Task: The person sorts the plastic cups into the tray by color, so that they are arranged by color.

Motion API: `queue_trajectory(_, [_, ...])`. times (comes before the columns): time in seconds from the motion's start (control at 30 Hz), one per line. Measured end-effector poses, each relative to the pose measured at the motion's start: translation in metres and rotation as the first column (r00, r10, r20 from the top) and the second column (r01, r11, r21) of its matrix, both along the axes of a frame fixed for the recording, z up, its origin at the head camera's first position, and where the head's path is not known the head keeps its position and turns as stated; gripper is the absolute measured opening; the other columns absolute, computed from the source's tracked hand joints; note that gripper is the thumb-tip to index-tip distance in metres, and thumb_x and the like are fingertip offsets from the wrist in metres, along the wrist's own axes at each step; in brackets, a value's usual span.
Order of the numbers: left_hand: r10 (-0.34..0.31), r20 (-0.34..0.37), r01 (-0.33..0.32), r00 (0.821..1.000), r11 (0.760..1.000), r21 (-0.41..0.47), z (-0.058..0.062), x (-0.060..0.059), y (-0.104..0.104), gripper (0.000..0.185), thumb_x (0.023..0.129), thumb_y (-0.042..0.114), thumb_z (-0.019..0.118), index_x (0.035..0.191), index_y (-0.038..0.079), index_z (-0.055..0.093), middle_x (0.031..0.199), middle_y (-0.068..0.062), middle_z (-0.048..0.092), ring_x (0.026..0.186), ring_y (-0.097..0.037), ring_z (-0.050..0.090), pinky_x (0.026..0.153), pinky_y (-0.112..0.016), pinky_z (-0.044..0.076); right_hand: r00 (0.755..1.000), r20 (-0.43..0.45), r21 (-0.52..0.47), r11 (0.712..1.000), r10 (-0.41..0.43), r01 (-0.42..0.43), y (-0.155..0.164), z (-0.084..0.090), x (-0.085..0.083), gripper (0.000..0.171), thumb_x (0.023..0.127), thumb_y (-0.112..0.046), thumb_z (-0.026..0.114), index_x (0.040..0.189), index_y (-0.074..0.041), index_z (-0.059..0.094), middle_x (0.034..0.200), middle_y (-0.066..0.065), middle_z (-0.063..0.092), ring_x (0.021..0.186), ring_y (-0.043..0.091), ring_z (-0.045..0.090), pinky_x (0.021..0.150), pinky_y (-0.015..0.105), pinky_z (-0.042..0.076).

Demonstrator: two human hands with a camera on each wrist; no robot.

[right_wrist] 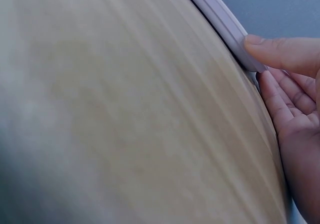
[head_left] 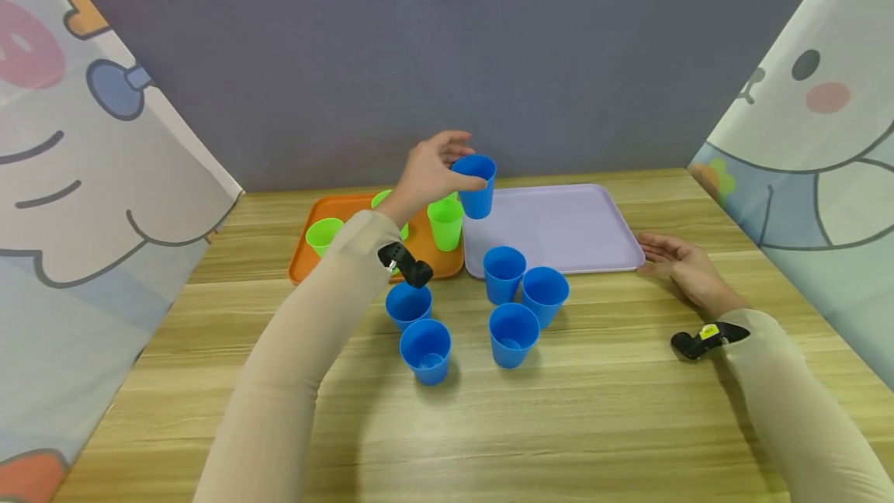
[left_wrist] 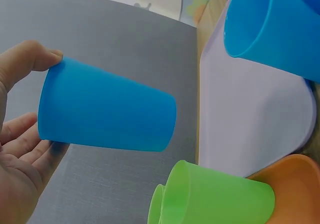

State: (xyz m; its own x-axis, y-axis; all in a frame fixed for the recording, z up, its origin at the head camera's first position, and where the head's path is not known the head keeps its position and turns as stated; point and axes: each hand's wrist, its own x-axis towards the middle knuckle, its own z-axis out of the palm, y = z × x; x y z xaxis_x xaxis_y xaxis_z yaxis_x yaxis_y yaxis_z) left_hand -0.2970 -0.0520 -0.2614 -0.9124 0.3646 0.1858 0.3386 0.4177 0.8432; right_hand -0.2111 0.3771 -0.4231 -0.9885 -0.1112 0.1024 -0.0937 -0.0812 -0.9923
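My left hand (head_left: 434,169) holds a blue cup (head_left: 477,191) upright by its rim, above the left end of the lilac tray (head_left: 552,227). In the left wrist view the thumb presses one side of this cup (left_wrist: 107,106) and the fingers the other. At the tray's near right corner is my right hand (head_left: 680,266). In the right wrist view its thumb lies on the tray's rim (right_wrist: 220,21), with fingertips against the corner, pinching it. Three blue cups (head_left: 514,336) stand just in front of the tray, and two more blue cups (head_left: 426,352) stand further left.
Left of the lilac tray, and touching it, lies an orange tray (head_left: 419,243) holding several green cups (head_left: 445,223), partly hidden by my left forearm. A grey panel (head_left: 447,60) rises behind the wooden table (head_left: 594,410), and printed cloths hang at both sides.
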Motion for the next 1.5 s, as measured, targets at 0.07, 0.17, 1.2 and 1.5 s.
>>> queue_trajectory(0.07, [0.006,-0.002,-0.006,1.000,1.000,0.002,0.000,-0.003,0.004,0.075,0.079,0.022,0.086,0.144,0.013,0.050,0.130,-0.001,0.063,0.120,-0.016,0.055,0.098,-0.028,0.049,1.000,0.002,-0.004,1.000,-0.001,0.001,0.000,0.000,0.001,0.053,0.082,0.024,0.063,0.130,0.001,0.057,0.114,-0.008,0.070,0.103,0.003,0.066,0.084,0.016,0.053])
queue_trajectory(0.17, [0.022,-0.001,-0.022,1.000,1.000,-0.005,-0.001,-0.008,0.010,0.076,0.078,0.023,0.086,0.144,0.013,0.050,0.130,-0.001,0.064,0.120,-0.017,0.056,0.097,-0.027,0.049,1.000,-0.001,-0.014,1.000,0.001,-0.001,0.000,0.001,0.002,0.052,0.082,0.024,0.063,0.126,-0.004,0.061,0.114,-0.008,0.070,0.102,0.003,0.067,0.084,0.017,0.054])
queue_trajectory(1.2, [-0.021,0.018,0.024,1.000,0.980,-0.199,-0.045,-0.041,0.029,0.072,0.083,0.020,0.082,0.145,0.005,0.047,0.140,-0.012,0.056,0.129,-0.026,0.050,0.105,-0.036,0.046,0.998,-0.050,-0.094,0.995,0.029,-0.033,-0.004,0.001,0.002,0.054,0.080,0.030,0.058,0.124,0.000,0.062,0.114,-0.001,0.071,0.104,0.008,0.067,0.086,0.020,0.054])
queue_trajectory(1.5, [-0.049,0.037,0.056,0.998,0.975,-0.213,-0.055,-0.041,0.034,0.071,0.084,0.016,0.081,0.145,0.005,0.046,0.141,-0.014,0.054,0.130,-0.027,0.049,0.106,-0.038,0.045,0.999,-0.045,-0.109,0.993,0.030,-0.035,-0.005,0.001,0.002,0.055,0.080,0.030,0.058,0.125,0.001,0.063,0.114,0.000,0.072,0.103,0.009,0.068,0.085,0.021,0.055])
